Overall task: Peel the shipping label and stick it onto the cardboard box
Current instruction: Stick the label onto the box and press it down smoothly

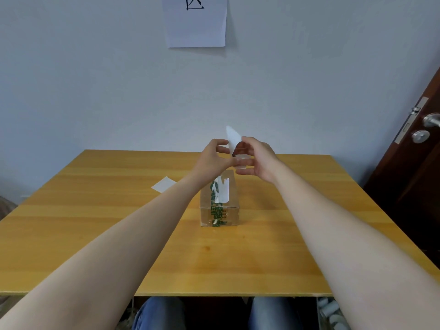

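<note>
Both hands, left hand (212,156) and right hand (257,156), pinch a thin curling white shipping label (232,137) above the taped rectangular cardboard box (220,201) on the wood-grain table (95,222).

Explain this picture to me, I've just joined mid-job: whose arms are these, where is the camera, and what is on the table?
There is no machine: these are a person's bare arms, filmed by one wide-angle camera worn on their head, looking forward and down. The left hand and right hand both pinch a white shipping label, held in the air above the cardboard box, which stands on the wooden table. A small white slip lies to the left of the box. Whether the label is fully peeled is unclear.
</note>
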`<control>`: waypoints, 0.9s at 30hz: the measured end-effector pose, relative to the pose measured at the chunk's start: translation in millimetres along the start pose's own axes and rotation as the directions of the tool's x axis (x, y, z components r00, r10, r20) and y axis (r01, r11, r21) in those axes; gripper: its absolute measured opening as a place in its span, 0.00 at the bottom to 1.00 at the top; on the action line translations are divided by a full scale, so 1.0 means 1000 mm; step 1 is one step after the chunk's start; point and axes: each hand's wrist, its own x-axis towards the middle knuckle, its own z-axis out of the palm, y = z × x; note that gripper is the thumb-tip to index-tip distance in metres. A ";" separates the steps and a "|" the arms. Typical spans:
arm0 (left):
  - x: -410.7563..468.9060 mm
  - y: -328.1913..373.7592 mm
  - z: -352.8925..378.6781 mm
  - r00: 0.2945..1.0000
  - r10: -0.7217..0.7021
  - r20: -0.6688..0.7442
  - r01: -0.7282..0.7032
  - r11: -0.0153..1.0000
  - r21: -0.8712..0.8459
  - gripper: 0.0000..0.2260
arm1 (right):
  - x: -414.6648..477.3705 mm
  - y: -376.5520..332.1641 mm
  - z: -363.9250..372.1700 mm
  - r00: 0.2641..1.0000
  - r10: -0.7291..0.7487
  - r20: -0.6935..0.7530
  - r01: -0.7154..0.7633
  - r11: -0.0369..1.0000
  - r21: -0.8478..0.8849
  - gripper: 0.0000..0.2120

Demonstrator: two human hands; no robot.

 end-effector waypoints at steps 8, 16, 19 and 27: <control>0.002 -0.006 -0.012 0.985 -0.084 -0.150 0.072 0.994 -0.085 0.12 | -0.004 0.005 0.007 0.994 0.012 0.108 0.000 0.994 -0.108 0.25; 0.004 -0.012 -0.022 0.964 -0.210 -0.163 0.184 0.970 -0.162 0.18 | 0.008 0.021 0.008 0.997 0.079 -0.010 -0.078 0.937 -0.341 0.12; 0.007 -0.014 -0.026 0.962 -0.223 -0.157 0.197 0.966 -0.164 0.20 | 0.012 0.027 0.002 0.986 0.144 -0.090 -0.169 0.883 -0.437 0.13; 0.017 -0.028 -0.025 0.969 -0.215 -0.126 0.204 0.975 -0.092 0.17 | 0.011 0.037 -0.008 0.967 0.248 -0.054 -0.234 0.790 -0.567 0.10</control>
